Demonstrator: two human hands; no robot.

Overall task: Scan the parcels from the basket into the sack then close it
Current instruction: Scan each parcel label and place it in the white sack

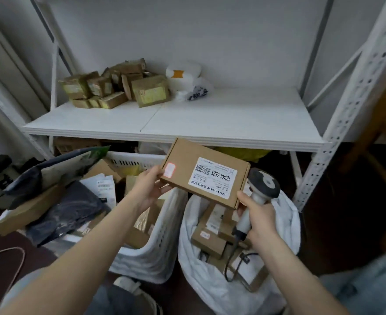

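View from the head camera, looking down at both hands. The left hand [150, 186] gripped the near-left edge of a flat cardboard parcel [185, 160], thumb on top and fingers beneath. It held the parcel tilted in the air, above the place where the basket and the sack met. A white shipping label [212, 178] with a barcode lay on the parcel's upper face, and a small sticker [169, 169] near the left corner glowed red. The right hand [259, 218] was curled round the handle of a barcode scanner [263, 185], whose dark head stood just beside the parcel's right corner. The scanner's cable [230, 262] hung down into the white sack [210, 289], which stood open on the right and held several cardboard boxes [208, 241]. To its left the white plastic basket [155, 253] held further boxes and a dark mailer bag [69, 210]. Behind, a white shelf [187, 119] carried a heap of tape-wrapped brown parcels [114, 87] and white bags [187, 83] just beside them.
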